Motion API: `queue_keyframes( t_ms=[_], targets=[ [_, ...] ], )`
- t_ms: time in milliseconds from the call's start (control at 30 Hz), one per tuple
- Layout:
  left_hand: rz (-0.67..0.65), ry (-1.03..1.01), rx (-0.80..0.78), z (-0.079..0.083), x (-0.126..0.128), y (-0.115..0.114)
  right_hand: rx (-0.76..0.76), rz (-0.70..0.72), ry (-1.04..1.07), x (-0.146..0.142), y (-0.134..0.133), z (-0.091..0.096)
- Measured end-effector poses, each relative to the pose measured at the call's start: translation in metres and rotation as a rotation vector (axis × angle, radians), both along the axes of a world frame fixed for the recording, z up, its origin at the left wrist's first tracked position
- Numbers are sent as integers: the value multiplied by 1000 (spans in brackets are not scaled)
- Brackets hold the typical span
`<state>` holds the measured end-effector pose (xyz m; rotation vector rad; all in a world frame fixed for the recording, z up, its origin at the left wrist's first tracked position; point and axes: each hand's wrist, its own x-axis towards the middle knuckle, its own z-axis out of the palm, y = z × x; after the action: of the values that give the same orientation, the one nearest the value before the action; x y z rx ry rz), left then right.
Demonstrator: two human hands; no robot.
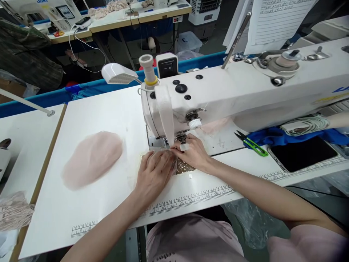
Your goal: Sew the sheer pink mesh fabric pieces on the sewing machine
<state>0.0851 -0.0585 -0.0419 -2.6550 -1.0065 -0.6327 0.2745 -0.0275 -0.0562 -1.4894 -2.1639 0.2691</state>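
White tabletop (103, 203) stretches left past a pink cloth (94, 158); right, green snips (252, 144) and a phone (304, 153) narrow the room along the near edge. Another bench stands far left. Under the sewing machine (191, 96), sheer material (135, 169) lies beneath the left hand (156, 169), fingers flat; the right hand's (194, 152) fingertips bunch narrowly beside it, their grip hard to tell.

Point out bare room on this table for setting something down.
One patch lies behind the pink fabric, left of the sewing machine; another patch lies between that fabric and the printed ruler. It is crowded under the machine's head, where the left hand and right hand are, and farther right around the green snips, blue cloth and phone.
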Motion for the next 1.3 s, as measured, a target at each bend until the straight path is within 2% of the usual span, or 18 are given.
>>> queue_keyframes(
  t_ms=[200, 300, 433, 533, 733, 1100, 1300],
  targets=[
    [-19, 52, -45, 4, 2, -3, 36, -14, 12, 1, 1, 0],
    [-18, 28, -82, 6, 2, 1, 136, 5, -4, 3, -1, -1],
    [5, 9, -87, 3, 0, 6, 319, 127, -81, 8, -9, 2],
    [5, 18, -96, -3, -2, 8, 377, 161, -162, 10, -14, 4],
    [-16, -15, -94, -9, -1, 10, 375, 160, -247, 9, -14, 5],
    [26, -25, -71, -9, 5, 11, 238, 167, -289, 9, -12, 9],
    [37, -25, -86, -9, 6, 10, 256, 160, -337, 9, -12, 9]
  ],
)
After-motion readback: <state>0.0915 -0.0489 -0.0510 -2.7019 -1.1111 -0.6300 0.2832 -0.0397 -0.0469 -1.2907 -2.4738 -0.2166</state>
